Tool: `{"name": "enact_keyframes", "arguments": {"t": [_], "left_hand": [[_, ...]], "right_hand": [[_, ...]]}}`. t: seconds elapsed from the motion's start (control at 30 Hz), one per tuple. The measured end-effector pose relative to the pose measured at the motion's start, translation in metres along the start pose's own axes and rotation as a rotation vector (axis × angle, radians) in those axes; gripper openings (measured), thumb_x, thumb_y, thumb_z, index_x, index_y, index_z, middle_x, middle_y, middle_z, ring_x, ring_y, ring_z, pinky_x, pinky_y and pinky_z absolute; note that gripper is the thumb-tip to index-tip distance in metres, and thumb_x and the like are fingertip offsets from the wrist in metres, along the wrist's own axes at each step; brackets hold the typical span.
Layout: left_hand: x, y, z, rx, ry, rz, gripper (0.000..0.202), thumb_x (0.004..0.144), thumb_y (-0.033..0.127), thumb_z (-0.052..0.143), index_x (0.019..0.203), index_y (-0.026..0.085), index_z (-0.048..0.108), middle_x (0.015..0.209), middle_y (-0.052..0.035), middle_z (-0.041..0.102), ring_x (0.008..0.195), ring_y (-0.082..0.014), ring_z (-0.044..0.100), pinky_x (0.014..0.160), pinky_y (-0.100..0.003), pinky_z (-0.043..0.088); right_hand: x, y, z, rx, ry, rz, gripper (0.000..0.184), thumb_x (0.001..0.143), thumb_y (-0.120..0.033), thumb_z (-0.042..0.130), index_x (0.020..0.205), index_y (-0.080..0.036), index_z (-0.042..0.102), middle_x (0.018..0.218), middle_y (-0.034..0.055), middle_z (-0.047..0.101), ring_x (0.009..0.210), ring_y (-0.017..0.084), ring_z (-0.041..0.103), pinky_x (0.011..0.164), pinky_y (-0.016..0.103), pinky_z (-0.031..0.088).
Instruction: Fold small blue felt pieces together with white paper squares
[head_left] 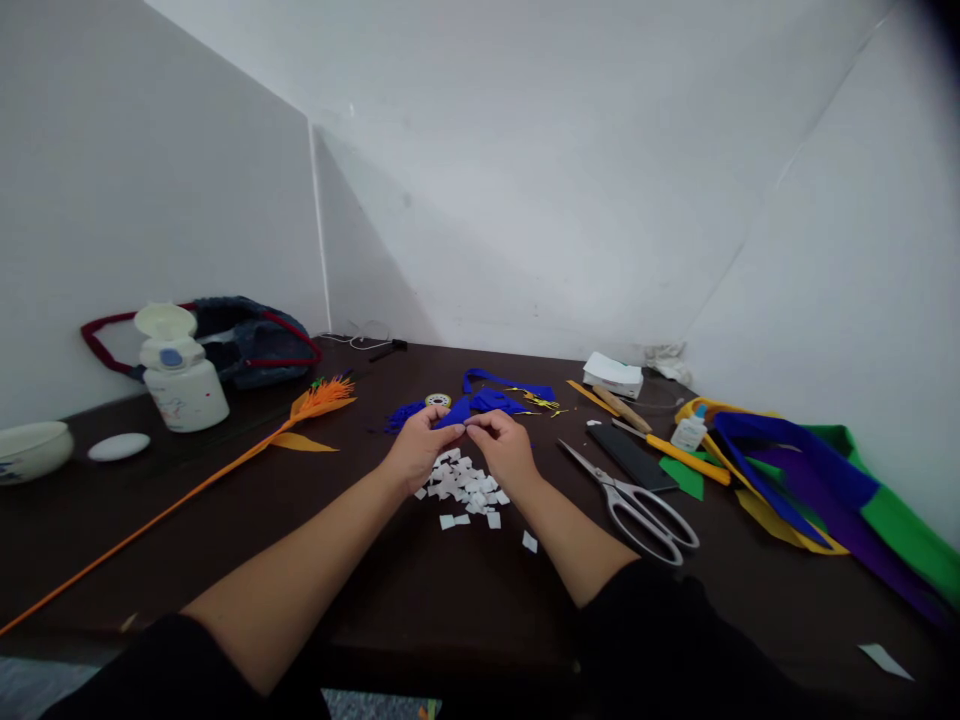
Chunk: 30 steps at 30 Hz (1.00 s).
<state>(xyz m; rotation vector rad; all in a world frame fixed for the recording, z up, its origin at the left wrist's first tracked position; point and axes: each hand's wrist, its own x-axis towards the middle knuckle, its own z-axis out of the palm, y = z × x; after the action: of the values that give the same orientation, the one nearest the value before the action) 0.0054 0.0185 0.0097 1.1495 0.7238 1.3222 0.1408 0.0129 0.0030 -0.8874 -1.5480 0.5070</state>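
Observation:
My left hand (417, 447) and my right hand (505, 448) meet over the middle of the dark table (300, 560). Both pinch a small blue felt piece (455, 413) between their fingertips. Just below the hands lies a heap of small white paper scraps (466, 489). More blue felt pieces (501, 396) lie beyond the hands, next to a small tape roll (438, 400).
Scissors (637, 497), a black strip (628, 455) and a yellow-handled tool (679, 454) lie to the right. Coloured felt sheets (825, 480) pile at the far right. A long orange stem (187, 490), a white bottle (182, 380), a bag (247, 340) and a bowl (30, 450) are on the left.

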Motion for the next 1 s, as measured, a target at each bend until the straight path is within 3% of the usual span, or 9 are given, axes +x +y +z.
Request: {"name": "enact_keyframes", "arguments": {"t": [0.13,0.33,0.73,1.0], "left_hand": [[0.000,0.003,0.001,-0.051,0.019,-0.014,0.027,0.054,0.017,0.070,0.072,0.015,0.050,0.068,0.0034,0.058,0.060,-0.0072,0.056,0.067,-0.025,0.046],[-0.001,0.005,-0.001,-0.068,-0.020,-0.014,0.025,0.056,0.016,0.069,0.072,0.015,0.050,0.066,0.0030,0.060,0.057,-0.0067,0.057,0.065,-0.023,0.047],[-0.003,0.005,-0.001,-0.017,-0.036,0.000,0.024,0.056,0.019,0.069,0.069,0.014,0.050,0.064,0.0037,0.058,0.058,-0.0075,0.057,0.066,-0.024,0.048],[0.000,-0.001,-0.004,0.082,-0.036,0.034,0.024,0.057,0.025,0.069,0.070,0.014,0.052,0.062,0.0036,0.053,0.058,-0.0080,0.053,0.063,-0.024,0.045]], "right_hand": [[-0.001,0.004,0.001,0.163,0.015,0.143,0.020,0.069,-0.026,0.050,0.083,-0.018,0.062,0.067,0.0004,0.060,0.059,0.012,0.052,0.060,0.026,0.042],[-0.002,0.004,0.005,0.300,-0.019,0.231,0.016,0.065,-0.025,0.055,0.075,-0.016,0.061,0.053,-0.0020,0.055,0.051,0.011,0.050,0.054,0.025,0.042],[-0.005,0.000,0.004,0.144,0.021,0.097,0.014,0.066,-0.026,0.055,0.075,-0.018,0.062,0.074,0.0021,0.060,0.060,0.013,0.054,0.058,0.026,0.046],[-0.005,-0.006,0.003,0.067,0.036,0.031,0.013,0.066,-0.027,0.054,0.070,-0.019,0.063,0.072,0.0021,0.061,0.070,0.015,0.055,0.064,0.027,0.045]]}}
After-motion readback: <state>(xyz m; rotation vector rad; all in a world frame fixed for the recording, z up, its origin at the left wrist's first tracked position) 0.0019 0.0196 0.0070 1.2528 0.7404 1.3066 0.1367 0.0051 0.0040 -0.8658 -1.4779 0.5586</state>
